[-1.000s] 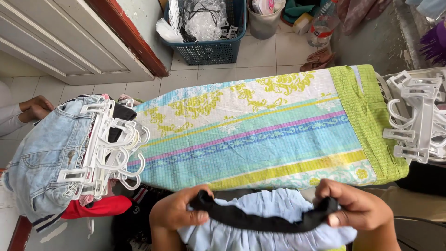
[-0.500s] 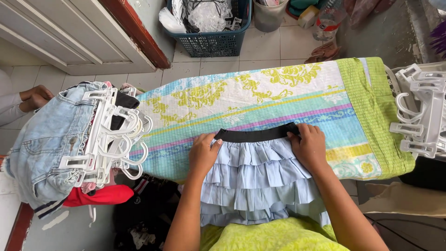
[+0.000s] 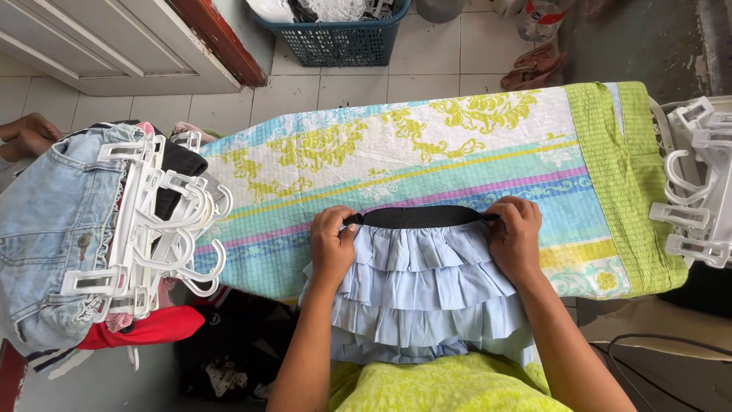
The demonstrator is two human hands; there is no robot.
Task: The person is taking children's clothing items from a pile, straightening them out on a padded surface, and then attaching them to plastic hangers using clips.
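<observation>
A light blue ruffled skirt (image 3: 423,286) with a black elastic waistband (image 3: 421,217) lies on a colourful patterned ironing board (image 3: 396,156). My left hand (image 3: 332,246) grips the waistband's left end and my right hand (image 3: 516,238) grips its right end, holding it stretched flat on the board. The skirt's lower tiers hang over the board's near edge towards my yellow-green top (image 3: 446,385).
A pile of clothes with denim (image 3: 46,229) and several white clip hangers (image 3: 156,221) sits at the left. More white hangers (image 3: 698,206) lie at the right. A blue laundry basket (image 3: 343,34) stands on the tiled floor beyond. Another person's hand (image 3: 27,136) shows at far left.
I have lowered the skirt from in front of me onto the board and laid the waistband flat; my hands then slid a little towards me along the board.
</observation>
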